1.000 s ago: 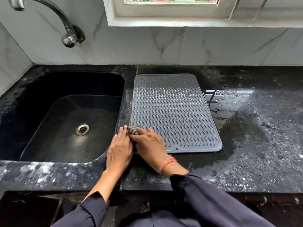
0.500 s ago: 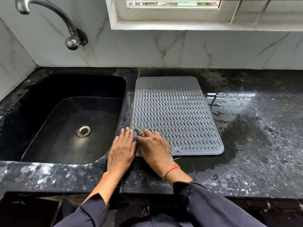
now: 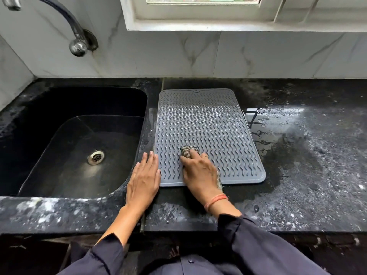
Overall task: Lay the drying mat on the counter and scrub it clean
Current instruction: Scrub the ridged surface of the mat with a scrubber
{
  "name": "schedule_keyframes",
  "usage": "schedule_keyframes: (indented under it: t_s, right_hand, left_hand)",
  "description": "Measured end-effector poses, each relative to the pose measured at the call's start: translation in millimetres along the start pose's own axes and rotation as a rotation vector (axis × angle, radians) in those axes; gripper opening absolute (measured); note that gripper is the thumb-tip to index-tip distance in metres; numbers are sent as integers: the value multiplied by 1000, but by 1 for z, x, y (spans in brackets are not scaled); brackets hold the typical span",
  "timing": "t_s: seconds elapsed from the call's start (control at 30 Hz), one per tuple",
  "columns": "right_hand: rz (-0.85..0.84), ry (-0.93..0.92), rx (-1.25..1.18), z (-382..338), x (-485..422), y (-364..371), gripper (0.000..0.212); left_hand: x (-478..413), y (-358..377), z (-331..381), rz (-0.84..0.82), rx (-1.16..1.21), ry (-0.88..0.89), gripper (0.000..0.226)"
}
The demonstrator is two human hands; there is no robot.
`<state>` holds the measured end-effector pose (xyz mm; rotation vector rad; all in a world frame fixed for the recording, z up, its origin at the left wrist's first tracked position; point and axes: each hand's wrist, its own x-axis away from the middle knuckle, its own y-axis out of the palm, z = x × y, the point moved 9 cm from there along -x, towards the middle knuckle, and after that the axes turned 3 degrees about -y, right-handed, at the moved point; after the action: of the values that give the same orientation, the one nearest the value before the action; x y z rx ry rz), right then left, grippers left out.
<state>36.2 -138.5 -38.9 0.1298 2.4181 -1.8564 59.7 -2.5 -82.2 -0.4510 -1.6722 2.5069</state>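
A grey ribbed drying mat (image 3: 206,126) lies flat on the black counter (image 3: 297,165), just right of the sink. My right hand (image 3: 200,171) presses a grey-brown scrubber (image 3: 187,151) onto the mat's near part; its fingers curl over the scrubber, most of which they hide. My left hand (image 3: 144,181) lies flat with straight fingers on the mat's near left corner and the counter strip beside the sink, holding the mat down.
A black sink (image 3: 79,139) with a metal drain (image 3: 96,157) fills the left. A metal tap (image 3: 77,42) juts from the marble wall above it. The counter right of the mat is wet and speckled white. A window ledge (image 3: 238,24) runs above.
My right hand has slid the scrubber from the mat's near left corner rightward and further onto the mat. My left hand has stayed flat at the corner.
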Motion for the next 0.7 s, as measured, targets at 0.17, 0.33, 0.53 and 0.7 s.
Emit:
schedule_keyframes:
  t_s: [0.17,0.33,0.53,0.7]
  right_hand:
    - [47,211,179,112,0,-40,36]
    - [60,428,101,123,7,-37,27]
    - [-21,41,41,32,3,-12,25]
    - [73,382,220,151,10,-55,37]
  left_hand:
    - [1,0,-2,-5,17,-7,64]
    - [1,0,0,11,-8,-17,63]
    - [1,2,-3,-3,16,-16,62]
    - [1,0,-3,11,7,-18,61]
